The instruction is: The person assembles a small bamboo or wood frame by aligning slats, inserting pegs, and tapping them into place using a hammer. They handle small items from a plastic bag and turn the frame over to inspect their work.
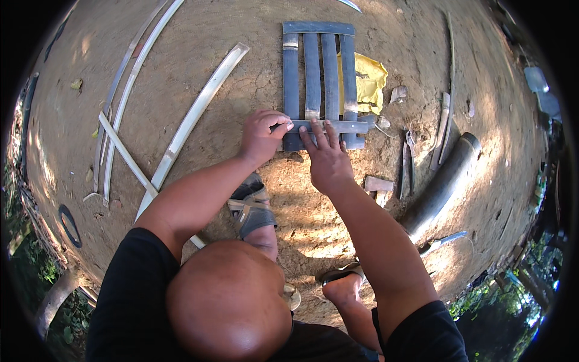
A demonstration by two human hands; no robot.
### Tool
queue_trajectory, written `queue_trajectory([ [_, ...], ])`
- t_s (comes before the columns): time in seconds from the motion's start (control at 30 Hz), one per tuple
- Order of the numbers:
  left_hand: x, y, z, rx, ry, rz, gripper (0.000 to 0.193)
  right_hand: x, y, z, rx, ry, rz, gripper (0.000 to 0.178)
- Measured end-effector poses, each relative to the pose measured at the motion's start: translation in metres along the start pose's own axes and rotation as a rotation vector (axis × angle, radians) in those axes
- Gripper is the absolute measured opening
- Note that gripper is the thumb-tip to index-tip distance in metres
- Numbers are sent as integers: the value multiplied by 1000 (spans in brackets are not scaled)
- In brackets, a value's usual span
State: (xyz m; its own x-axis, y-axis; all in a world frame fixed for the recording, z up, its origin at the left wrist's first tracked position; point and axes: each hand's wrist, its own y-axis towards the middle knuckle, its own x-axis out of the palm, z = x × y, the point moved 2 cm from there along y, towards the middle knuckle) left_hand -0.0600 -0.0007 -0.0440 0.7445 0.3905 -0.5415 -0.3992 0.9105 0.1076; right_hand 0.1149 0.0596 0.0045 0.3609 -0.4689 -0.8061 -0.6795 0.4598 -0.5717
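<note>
Several dark split-bamboo slats [312, 72] lie side by side on the ground, with a bamboo crosspiece [319, 27] over their far ends. Across their near part rests a second bamboo strip [354, 127]. My right hand [329, 157] presses on this strip, palm down, fingers spread. At the strip's left end my left hand [260, 137] is closed in a pinch. A small, dark, thin thing shows at its fingertips, too small to name. Part of the near strip is covered by my fingers.
A yellow sheet [369, 81] lies partly under the slats. To the right are pliers [411, 145], a hammer-like tool head [379, 184], a dark bamboo pole [443, 181] and a knife [443, 241]. Long pale bamboo strips [199, 114] lie at left. My sandalled foot [253, 211] stands near.
</note>
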Motion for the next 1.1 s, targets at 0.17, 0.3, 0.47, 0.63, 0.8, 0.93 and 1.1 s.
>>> queue_trajectory([
  [0.17, 7, -4, -7, -108, -24, -28, 10, 4, 1, 4, -8, 17, 30, 77],
  [0.3, 8, -3, -8, -84, -14, -24, 10, 1, 0, 4, -9, 24, 6, 77],
  [0.47, 10, 1, -3, 2, 39, 1, 7, 3, 1, 5, 3, 16, 2, 70],
  [0.63, 8, 3, 8, 194, 241, -48, 5, 0, 0, 4, 6, -15, -20, 70],
  [0.8, 12, 1, 4, 303, 285, -38, 8, 1, 1, 4, 0, -8, -1, 70],
  [0.93, 14, 0, 0, 294, 247, -31, 9, -1, 0, 4, -3, 5, 4, 71],
  [1.1, 15, 0, -5, 291, 212, -48, 10, -3, 1, 3, -3, 25, -18, 72],
])
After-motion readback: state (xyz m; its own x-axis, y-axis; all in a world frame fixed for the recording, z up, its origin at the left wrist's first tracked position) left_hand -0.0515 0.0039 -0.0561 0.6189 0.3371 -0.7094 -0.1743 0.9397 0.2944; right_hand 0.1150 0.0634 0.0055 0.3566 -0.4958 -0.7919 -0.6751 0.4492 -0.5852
